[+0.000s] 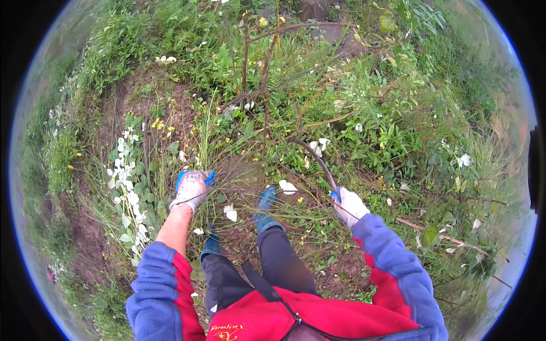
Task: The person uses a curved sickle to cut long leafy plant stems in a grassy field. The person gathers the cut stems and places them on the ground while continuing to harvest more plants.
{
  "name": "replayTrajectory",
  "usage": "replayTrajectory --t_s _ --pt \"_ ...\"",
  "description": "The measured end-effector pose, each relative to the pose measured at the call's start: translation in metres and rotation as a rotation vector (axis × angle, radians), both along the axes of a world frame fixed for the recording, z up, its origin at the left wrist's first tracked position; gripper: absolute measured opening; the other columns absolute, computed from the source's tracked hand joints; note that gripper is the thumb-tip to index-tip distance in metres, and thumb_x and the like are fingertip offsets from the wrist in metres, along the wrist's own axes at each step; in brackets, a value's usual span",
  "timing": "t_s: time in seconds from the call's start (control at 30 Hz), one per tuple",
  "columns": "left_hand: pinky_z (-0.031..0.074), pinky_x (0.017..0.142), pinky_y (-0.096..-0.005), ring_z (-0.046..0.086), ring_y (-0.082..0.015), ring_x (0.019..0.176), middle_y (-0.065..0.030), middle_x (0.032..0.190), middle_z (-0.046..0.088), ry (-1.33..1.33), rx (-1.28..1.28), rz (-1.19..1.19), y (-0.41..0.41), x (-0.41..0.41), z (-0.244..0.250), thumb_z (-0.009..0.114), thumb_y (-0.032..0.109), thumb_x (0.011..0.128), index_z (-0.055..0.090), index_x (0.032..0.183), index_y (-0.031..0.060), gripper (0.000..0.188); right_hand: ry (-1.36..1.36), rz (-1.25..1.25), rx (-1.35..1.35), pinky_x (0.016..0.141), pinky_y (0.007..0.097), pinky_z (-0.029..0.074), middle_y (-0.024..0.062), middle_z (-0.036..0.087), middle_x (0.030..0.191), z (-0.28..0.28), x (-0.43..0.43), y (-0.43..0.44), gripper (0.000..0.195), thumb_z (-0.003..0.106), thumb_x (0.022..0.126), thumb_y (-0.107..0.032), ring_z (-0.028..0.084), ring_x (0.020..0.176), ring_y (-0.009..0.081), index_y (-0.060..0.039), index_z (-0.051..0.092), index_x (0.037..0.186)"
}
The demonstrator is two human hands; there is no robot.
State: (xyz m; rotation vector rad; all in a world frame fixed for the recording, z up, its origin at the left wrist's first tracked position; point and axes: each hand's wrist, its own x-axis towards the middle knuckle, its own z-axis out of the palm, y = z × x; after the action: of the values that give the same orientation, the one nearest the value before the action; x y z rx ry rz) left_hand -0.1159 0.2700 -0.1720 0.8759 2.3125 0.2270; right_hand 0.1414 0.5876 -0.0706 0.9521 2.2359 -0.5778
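My left hand [193, 187], in a white glove with blue patches, is closed around stems of tall green grass [207, 140] and thin twigs. In my right hand [349, 206], also gloved, is a sickle [316, 160] with a dark curved blade; its handle is mostly hidden by the fingers. The blade points up and to the left, over the plants in front of my feet, and its tip lies among thin stems. Between my hands several thin stems cross above the ground.
Bare branches of a shrub [245, 55] stand ahead. A vine with pale leaves [130, 192] lies at the left. My blue rubber boots [266, 202] stand among grass and scattered white leaves or petals [288, 187]. A reddish stick [443, 236] lies at the right.
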Motion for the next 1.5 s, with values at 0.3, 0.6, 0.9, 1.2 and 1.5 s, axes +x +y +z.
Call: replayTrajectory --t_s 0.3,0.6,0.9,1.2,1.5 --pt "0.048 0.074 -0.0388 0.062 -0.0292 0.082 -0.0137 0.089 0.064 -0.182 0.014 0.397 -0.007 -0.02 -0.007 0.053 0.029 0.084 0.063 0.102 0.0166 0.024 -0.16 -0.002 0.015 0.057 0.0419 0.047 0.0193 0.06 0.07 0.085 0.099 -0.023 0.027 0.05 0.087 -0.027 0.06 0.064 0.0341 -0.0014 0.055 0.095" --pt "0.049 0.064 -0.0317 0.061 -0.0178 0.066 -0.0073 0.081 0.066 -0.19 0.503 0.779 -0.055 -0.031 0.0 0.057 0.017 0.084 0.061 0.109 0.0108 0.026 -0.202 -0.813 -0.227 0.037 0.0314 0.038 0.0023 0.048 0.054 0.107 0.217 -0.082 0.015 0.052 0.089 -0.021 0.046 0.042 0.0136 -0.0073 0.056 0.09" --pt "0.047 0.068 -0.0251 0.059 -0.0124 0.069 -0.0077 0.098 0.064 -0.157 1.082 0.991 -0.232 -0.051 0.12 0.053 0.02 0.087 0.056 0.111 -0.0025 0.033 -0.133 -0.726 -0.431 0.036 0.0295 0.036 0.0007 0.047 0.053 0.079 0.141 -0.138 0.013 0.051 0.089 -0.019 0.043 0.04 0.0114 -0.0075 0.057 0.091" --pt "0.044 0.071 -0.0229 0.056 -0.0112 0.076 -0.005 0.09 0.062 0.235 1.05 1.153 -0.372 -0.04 0.24 0.05 -0.001 0.078 0.056 0.108 -0.0072 0.031 -0.111 -0.37 -0.671 0.034 0.0273 0.031 -0.0005 0.043 0.051 0.088 0.012 -0.21 0.018 0.046 0.091 -0.022 0.038 0.038 0.0112 -0.0066 0.057 0.092" --pt "0.046 0.072 -0.0242 0.056 -0.0113 0.08 -0.0063 0.095 0.062 0.305 0.906 1.24 -0.388 -0.006 0.28 0.058 0.002 0.08 0.056 0.11 -0.0043 0.031 -0.23 -0.132 -1.408 0.033 0.0268 0.033 0.0004 0.045 0.054 0.098 -0.149 -0.406 0.032 0.044 0.092 -0.032 0.038 0.038 0.0112 -0.0047 0.059 0.099"
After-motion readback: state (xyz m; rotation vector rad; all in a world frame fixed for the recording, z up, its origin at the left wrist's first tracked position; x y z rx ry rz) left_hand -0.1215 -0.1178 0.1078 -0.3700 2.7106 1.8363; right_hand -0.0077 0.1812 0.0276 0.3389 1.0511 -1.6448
